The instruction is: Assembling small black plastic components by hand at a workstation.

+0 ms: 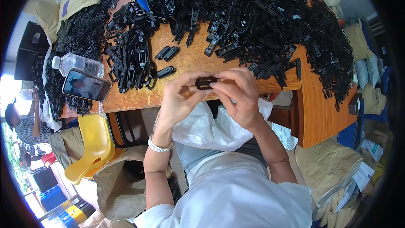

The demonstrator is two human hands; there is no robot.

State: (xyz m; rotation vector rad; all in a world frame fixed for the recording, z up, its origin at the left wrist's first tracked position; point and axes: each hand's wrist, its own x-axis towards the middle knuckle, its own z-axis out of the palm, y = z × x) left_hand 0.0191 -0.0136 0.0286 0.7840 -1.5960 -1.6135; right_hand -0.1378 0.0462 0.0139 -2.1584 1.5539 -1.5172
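Between my two hands, just above the table's front edge, is a small black plastic frame-like part (205, 83) with a slot through it. My left hand (179, 99) pinches its left end with thumb and fingers. At the other end, the fingertips of my right hand (240, 97) close on it. Beyond my left hand, a black plastic piece (166, 71) lies apart on the wood, with a pair of similar pieces (168, 52) farther back. A big heap of black plastic parts (261, 21) spreads behind my hands. Across my lap, under the hands, sits a white plastic bag (206, 128).
A smaller pile of black parts (130, 59) covers the table's left side. Near the left edge, a phone (86, 85) leans by a clear bottle (80, 64). A yellow chair (95, 143) stands left; paper sacks (329, 164) stand right. Another person (29, 126) is far left.
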